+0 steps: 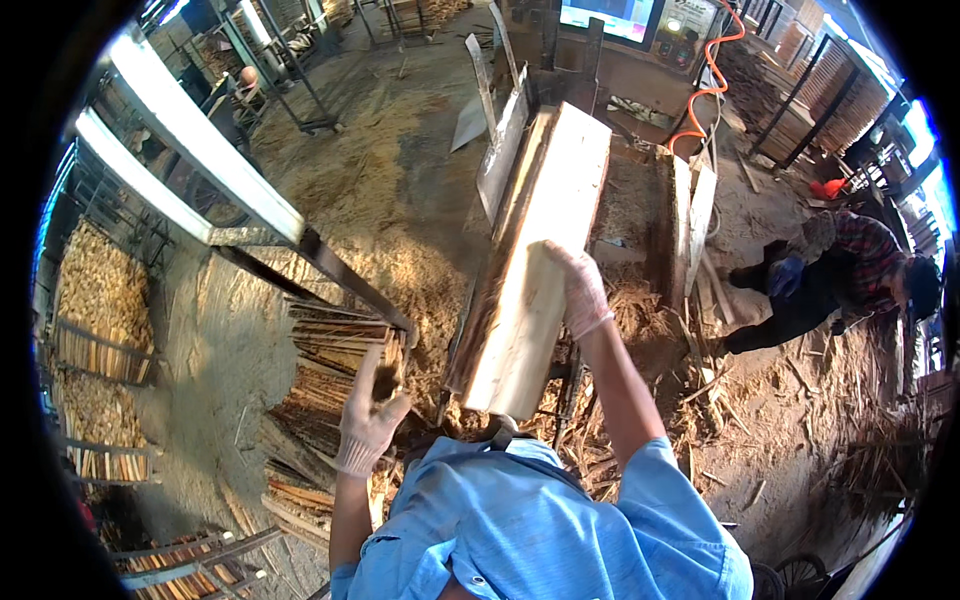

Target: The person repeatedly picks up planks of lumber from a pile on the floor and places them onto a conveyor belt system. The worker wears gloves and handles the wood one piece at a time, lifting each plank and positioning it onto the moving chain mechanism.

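Observation:
A pale, long wooden board [545, 240] lies lengthwise in front of me, on top of darker, rough-edged wood [500, 270]. My right hand [583, 287], in a light knit glove, rests on the board's right side with its fingers stretched over the upper face; its thumb is hard to make out. To the left, my gloved left hand [369, 420] is raised with thumb and fingers apart and nothing visible between them. Beneath and beside it is a stack of thin wood strips [325, 370], partly hidden by the hand.
A metal frame [340, 265] rises at the left by the strips. A grey metal plate [503, 150] stands left of the board. An orange coiled hose [712, 80] hangs near a screen [610, 18]. A person [840, 270] bends at the right. Wood scraps [760, 430] litter the floor.

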`<state>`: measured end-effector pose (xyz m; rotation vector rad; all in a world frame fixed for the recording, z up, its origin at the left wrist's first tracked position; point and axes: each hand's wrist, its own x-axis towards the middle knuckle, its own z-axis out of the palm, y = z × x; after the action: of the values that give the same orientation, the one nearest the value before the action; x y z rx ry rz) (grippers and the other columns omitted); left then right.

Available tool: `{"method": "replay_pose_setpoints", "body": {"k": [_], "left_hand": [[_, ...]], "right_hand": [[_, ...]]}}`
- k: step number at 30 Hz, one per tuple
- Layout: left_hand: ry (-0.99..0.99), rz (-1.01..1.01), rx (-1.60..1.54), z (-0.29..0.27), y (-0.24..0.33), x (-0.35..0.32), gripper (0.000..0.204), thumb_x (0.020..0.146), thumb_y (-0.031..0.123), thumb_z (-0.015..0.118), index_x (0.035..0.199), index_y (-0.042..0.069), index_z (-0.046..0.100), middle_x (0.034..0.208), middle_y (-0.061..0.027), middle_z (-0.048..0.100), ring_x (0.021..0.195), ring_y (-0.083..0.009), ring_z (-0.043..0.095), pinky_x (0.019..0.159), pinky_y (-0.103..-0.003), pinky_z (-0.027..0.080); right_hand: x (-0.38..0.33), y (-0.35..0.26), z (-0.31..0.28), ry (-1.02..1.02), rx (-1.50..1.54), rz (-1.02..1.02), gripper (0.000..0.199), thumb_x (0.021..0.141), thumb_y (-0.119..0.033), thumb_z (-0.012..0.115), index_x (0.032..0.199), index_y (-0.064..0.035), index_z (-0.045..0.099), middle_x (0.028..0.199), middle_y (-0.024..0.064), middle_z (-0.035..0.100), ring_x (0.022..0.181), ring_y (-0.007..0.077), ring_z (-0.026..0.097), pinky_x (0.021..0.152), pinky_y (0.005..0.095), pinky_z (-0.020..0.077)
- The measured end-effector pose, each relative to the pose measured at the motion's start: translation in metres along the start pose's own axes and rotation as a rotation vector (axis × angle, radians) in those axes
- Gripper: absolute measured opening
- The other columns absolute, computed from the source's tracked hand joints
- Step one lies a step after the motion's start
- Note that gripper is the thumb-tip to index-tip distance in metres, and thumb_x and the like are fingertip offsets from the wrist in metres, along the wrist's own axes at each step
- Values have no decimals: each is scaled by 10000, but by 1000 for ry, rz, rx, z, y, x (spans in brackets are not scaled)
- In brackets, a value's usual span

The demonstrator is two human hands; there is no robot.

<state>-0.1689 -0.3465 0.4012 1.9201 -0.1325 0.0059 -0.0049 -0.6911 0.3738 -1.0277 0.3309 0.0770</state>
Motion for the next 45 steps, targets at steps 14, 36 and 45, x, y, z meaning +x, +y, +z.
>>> {"method": "replay_pose_setpoints", "body": {"k": [14, 36, 45], "left_hand": [[567, -912, -531, -2, -112, -167, 685, 959, 181, 671, 1564, 64, 371, 1128, -131, 675, 886, -199, 683, 741, -355, 577], [185, -846, -380, -4, -105, -103, 615, 943, 185, 683, 1477, -31, 465, 1186, -148, 674, 1048, -214, 659, 883, -336, 545], [318, -916, -537, -3, -145, -120, 591, 926, 172, 709, 1444, -36, 512, 1329, -142, 626, 1131, -221, 622, 956, -334, 519]], "right_hand": [[235, -58, -20, 109, -580, -61, 652, 876, -458, 752, 1314, 15, 656, 1305, 213, 671, 1226, 316, 633, 1025, 462, 507], [210, -106, 48, 153, -590, -165, 298, 909, -228, 677, 1074, 12, 740, 1016, 102, 755, 874, 264, 710, 807, 383, 558], [173, -155, 45, 474, -1491, -579, 329, 878, -191, 599, 1163, -64, 705, 927, 200, 740, 913, 351, 731, 833, 430, 573]]}}
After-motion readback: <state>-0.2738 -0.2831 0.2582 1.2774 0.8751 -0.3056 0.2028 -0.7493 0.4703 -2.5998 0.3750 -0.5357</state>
